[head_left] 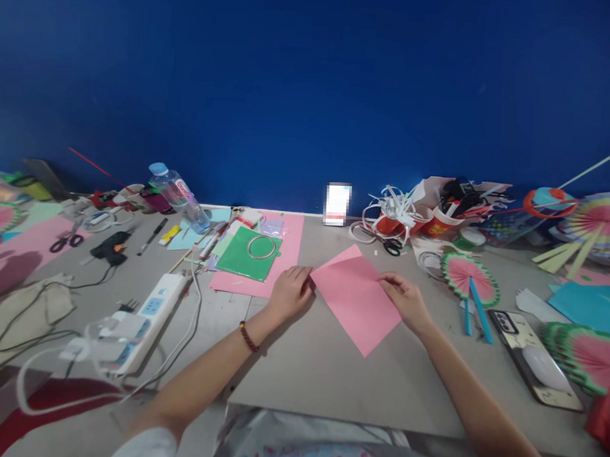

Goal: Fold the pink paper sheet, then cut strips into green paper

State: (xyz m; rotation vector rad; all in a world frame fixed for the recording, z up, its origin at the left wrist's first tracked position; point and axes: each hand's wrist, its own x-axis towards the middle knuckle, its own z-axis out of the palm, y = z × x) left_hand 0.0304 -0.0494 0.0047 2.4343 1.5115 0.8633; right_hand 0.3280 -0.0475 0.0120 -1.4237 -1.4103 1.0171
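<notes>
A pink sheet of paper [355, 298] lies on a grey board [330, 376] in front of me, turned like a diamond, with its far corner folded up. My left hand [290, 291] rests on the sheet's left corner, fingers curled and pressing it. My right hand [405, 295] pinches the right corner between thumb and fingers. A beaded bracelet [248, 336] sits on my left wrist.
Left of the sheet lie a green sheet with a metal ring [261, 247], a power strip [146, 316], a glue gun [109, 247], scissors [67, 241] and a water bottle [179, 196]. To the right are paper fans [469, 277], a phone [533, 360] and red cups [438, 223].
</notes>
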